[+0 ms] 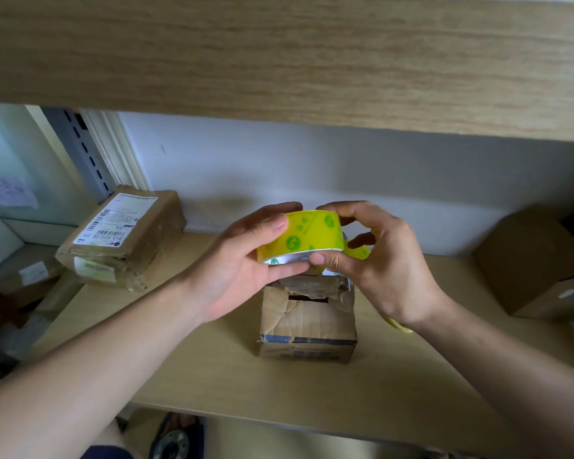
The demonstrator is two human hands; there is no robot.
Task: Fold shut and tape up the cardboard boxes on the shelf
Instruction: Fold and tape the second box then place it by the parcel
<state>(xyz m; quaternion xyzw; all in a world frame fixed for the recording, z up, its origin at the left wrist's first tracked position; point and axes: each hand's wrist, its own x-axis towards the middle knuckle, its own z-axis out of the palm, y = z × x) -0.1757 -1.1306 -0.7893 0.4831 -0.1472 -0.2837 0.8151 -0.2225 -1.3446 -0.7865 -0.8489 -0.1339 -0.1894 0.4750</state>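
Both hands, left hand (246,256) and right hand (375,260), grip the yellow tape roll (304,235) above the small box (307,321). Its flaps look crumpled, so tape could wrinkle or stick crooked.

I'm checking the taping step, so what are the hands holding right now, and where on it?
Both hold the yellow tape roll above the small box: left hand grips its left side, right hand pinches its right edge.

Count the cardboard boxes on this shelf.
3: small box below the hands, labelled box at back left, plain box at right. Others may sit outside the frame.
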